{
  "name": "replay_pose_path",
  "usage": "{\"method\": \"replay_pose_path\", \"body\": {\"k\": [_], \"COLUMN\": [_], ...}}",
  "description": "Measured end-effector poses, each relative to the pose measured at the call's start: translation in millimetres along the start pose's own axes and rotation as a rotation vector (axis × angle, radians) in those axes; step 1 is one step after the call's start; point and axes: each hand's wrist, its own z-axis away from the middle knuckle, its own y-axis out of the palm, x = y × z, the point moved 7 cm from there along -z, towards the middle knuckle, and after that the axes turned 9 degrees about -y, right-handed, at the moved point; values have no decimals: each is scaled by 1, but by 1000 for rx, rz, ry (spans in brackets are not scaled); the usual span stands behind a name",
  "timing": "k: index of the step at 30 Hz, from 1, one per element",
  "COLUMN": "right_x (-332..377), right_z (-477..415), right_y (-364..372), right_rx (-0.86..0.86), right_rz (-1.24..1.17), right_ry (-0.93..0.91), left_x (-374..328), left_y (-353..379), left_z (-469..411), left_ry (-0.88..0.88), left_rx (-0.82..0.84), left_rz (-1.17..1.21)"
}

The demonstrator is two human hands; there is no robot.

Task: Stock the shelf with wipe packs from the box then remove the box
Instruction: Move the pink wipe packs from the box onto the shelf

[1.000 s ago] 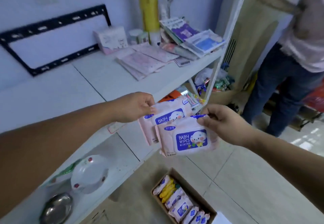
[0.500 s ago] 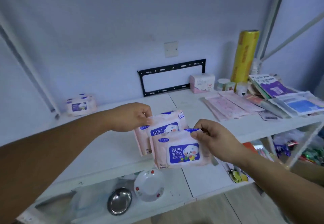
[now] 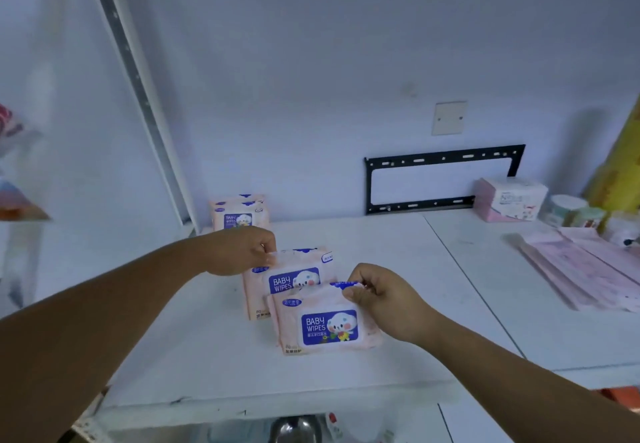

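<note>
My left hand (image 3: 242,250) pinches the top edge of pink baby wipe packs (image 3: 294,280), held upright over the white shelf (image 3: 381,252). My right hand (image 3: 381,299) grips the top of more pink wipe packs (image 3: 325,325) just in front and to the right of the first ones. Each bundle looks like two packs stacked. A small stack of the same wipe packs (image 3: 239,215) stands at the back of the shelf by the wall, behind my left hand. The box is out of view.
A black metal frame (image 3: 440,179) leans on the wall. To its right sit a pink tissue box (image 3: 509,198), small round jars (image 3: 568,208), a yellow roll (image 3: 620,162) and flat pink packets (image 3: 581,269). A metal upright (image 3: 138,96) stands at the left. A metal bowl (image 3: 294,430) lies on the lower shelf.
My view has swung left and up from the floor to the top shelf. Both hands have carried their wipe packs over the shelf toward the stack at the back left.
</note>
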Motion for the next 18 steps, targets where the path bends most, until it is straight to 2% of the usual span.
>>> {"method": "replay_pose_path", "body": {"k": [9,18], "right_x": [-21,-40], "right_z": [-107,-207], "right_y": [58,112], "right_rx": [-12,40], "right_rz": [-70,-101], "right_ry": [41,8], "left_x": [100,159], "left_y": [-21,-15], "left_z": [-94,-159], "left_ry": [-48,-107], "left_rx": [-36,7], "left_rz": [-28,-87]}}
